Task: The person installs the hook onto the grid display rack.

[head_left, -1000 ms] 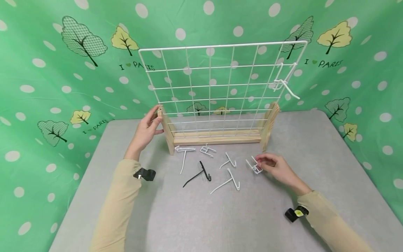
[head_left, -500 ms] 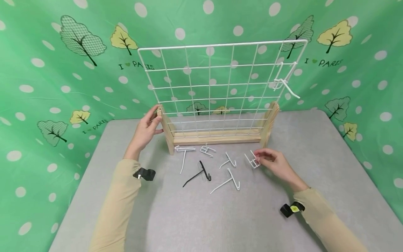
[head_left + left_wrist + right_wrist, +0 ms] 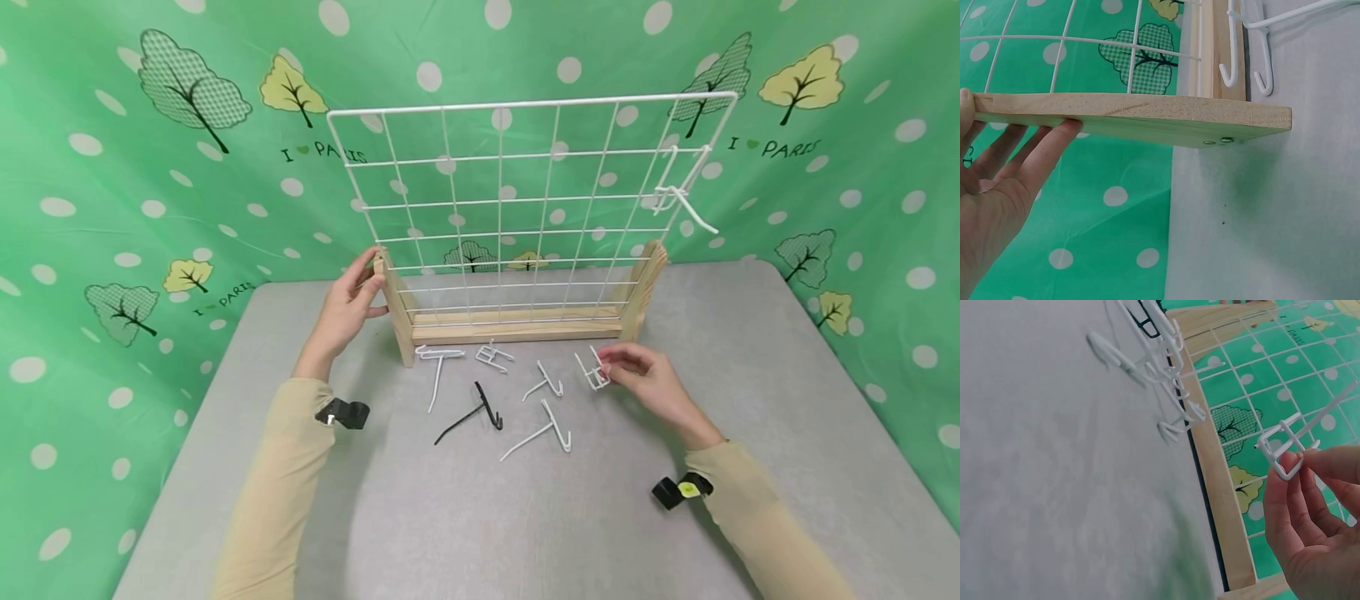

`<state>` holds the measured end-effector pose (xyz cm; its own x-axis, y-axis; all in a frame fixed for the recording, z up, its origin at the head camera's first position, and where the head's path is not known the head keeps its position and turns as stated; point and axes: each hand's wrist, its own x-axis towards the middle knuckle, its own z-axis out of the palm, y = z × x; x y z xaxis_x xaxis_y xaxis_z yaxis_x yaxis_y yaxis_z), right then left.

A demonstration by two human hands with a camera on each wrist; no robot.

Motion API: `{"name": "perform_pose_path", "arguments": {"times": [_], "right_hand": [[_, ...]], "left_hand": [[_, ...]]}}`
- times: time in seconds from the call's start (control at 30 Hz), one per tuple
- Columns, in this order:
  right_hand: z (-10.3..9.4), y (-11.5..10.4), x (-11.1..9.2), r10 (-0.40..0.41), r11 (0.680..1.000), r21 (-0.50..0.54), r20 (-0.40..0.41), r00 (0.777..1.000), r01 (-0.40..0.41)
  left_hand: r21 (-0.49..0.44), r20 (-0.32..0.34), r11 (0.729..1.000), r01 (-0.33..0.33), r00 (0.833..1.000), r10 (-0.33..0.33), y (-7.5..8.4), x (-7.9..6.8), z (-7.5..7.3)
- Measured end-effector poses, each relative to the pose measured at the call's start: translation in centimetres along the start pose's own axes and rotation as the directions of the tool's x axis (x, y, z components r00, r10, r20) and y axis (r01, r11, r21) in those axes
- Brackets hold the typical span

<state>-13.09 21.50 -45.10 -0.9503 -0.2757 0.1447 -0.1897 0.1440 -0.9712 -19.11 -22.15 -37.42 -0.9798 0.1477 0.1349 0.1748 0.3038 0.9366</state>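
Right hand [image 3: 648, 382] pinched wire hook [image 3: 597, 377], unmounted; left hand [image 3: 345, 310] gripped wooden upright [image 3: 397, 321]. Above right grip, mounted hook [image 3: 678, 193] hung on grid [image 3: 501, 201]; leftward, five loose hooks [image 3: 483, 405] lay.

Wire rack with hooks: six white hooks [image 3: 552, 426] and one black hook [image 3: 483, 407], seven in all; one wire grid [image 3: 500, 200]; two wooden side posts [image 3: 645, 293]; one base board [image 3: 517, 335]; one table [image 3: 480, 533]; two black wrist devices [image 3: 351, 413]; my two hands [image 3: 651, 382].

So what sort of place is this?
Probably a staged tabletop workspace: a patterned green cloth hangs behind a grey table, where loose hooks lie before a wooden-based wire rack.
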Motion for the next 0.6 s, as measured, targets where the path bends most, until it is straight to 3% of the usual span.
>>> {"name": "perform_pose_path", "arguments": {"times": [0.37, 0.6], "right_hand": [[0.9, -1.1, 1.2, 0.054, 0.997, 0.063, -0.077, 0.996, -0.050], [1.4, -1.8, 2.0, 0.072, 0.993, 0.098, -0.119, 0.990, -0.060]], "left_hand": [[0.001, -0.011, 1.000, -0.023, 1.000, 0.023, -0.6, 0.1, 0.0], [-0.002, -0.004, 1.000, -0.028, 1.000, 0.028, 1.1, -0.5, 0.3]]}}
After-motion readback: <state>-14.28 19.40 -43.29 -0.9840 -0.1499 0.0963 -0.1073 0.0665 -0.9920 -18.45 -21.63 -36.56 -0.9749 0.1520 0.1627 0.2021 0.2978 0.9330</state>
